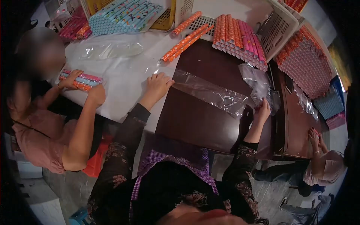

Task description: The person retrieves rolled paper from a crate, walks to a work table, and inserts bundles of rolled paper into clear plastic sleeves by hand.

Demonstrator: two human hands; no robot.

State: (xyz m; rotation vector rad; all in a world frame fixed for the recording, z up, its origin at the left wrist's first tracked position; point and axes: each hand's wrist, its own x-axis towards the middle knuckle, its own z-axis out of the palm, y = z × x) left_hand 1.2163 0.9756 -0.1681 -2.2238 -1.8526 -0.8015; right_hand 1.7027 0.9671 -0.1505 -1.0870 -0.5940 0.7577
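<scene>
A long clear plastic bag (215, 95) lies across the dark brown table, between my two hands. My left hand (159, 88) rests palm down on the white sheet at the bag's left end, fingers loosely spread and its edge touching the plastic. At the lower edge of a crumpled pile of clear bags (258, 82), my right hand (263, 110) has its fingers closed on a clear plastic bag. Beyond my left hand lie orange patterned paper rolls (185, 43). A stack of orange and pink rolls (240, 39) stands at the back of the table.
To the left, a co-worker's hands (96, 94) hold a small pack of coloured rolls (82, 80) on the white sheet (116, 67). Light blue rolls (123, 17) and plastic crates (283, 28) line the back. Another person's hands (317, 142) are at the right table.
</scene>
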